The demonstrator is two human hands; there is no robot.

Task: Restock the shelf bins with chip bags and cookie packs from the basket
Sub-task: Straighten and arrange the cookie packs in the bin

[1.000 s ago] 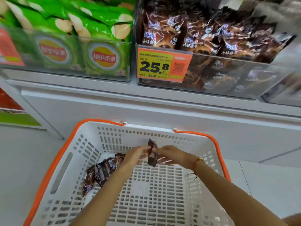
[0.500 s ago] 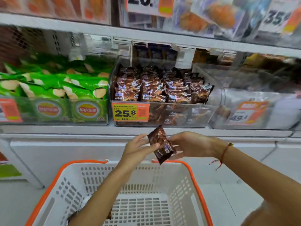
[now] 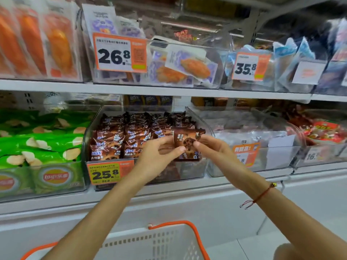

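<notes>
White shelving with clear plastic bins fills the view, and between both hands, over the front of the brown-pack bin (image 3: 189, 171), hangs one cookie pack (image 3: 187, 143), pinched at its left edge by the left hand (image 3: 159, 154) and at its right by the right hand (image 3: 212, 149). It looks light, its glossy film crinkly and slippery and the cookie inside likely brittle, so the crimped edges are the safest hold. Left of the left hand lie puffy green chip bags (image 3: 43, 156); below the wrists sits the white basket (image 3: 150, 244) with its orange rim.

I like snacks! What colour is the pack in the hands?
Dark brown cookie pack, head view.
</notes>
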